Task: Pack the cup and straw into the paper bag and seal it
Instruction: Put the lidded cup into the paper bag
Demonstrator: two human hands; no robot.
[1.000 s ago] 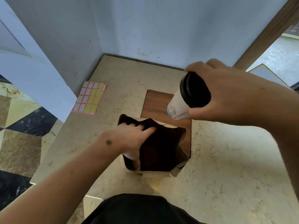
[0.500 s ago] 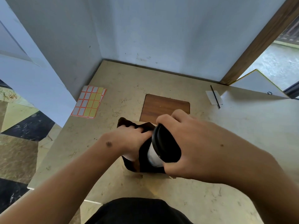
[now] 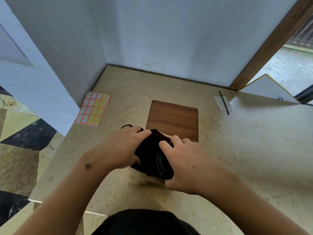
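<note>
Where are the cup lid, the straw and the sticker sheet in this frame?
cup lid (image 3: 160, 164): head view, on the dark rim showing inside the bag mouth.
straw (image 3: 223, 102): head view, mid-length of the thin black stick, far right of the table.
sticker sheet (image 3: 93, 108): head view, centre of the label grid.

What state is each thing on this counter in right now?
paper bag: open, upright, gripped at its mouth
cup: lidded, down inside the bag
straw: lying on the counter, unpacked
left hand: grips bag's rim
right hand: grips bag's rim
sticker sheet: lying flat
</note>
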